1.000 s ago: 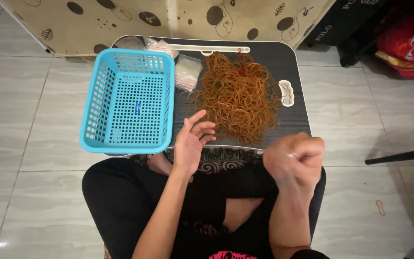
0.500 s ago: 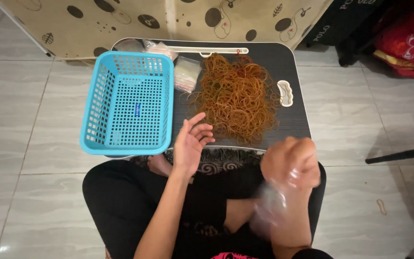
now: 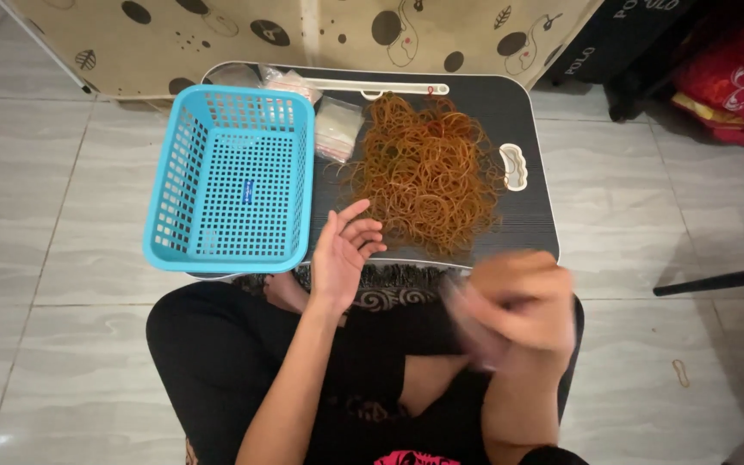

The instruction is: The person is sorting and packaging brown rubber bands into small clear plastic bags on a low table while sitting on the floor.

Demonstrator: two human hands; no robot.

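right hand [image 3: 514, 310]: one, nearest, blurred, fingers curled; what it holds cannot be told
left hand [image 3: 344, 251]: one, open, empty, at tray edge
rubber bands [image 3: 428, 172]: one heap, uncounted, on dark lap tray [image 3: 534, 226]
basket [image 3: 232, 181]: one, blue, looks empty
plastic packets [image 3: 337, 129]: about three, beside basket

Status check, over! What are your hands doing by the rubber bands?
Left hand open, empty, beside rubber bands. Right hand blurred; grip unclear. Blue basket on left. Nothing in the way.
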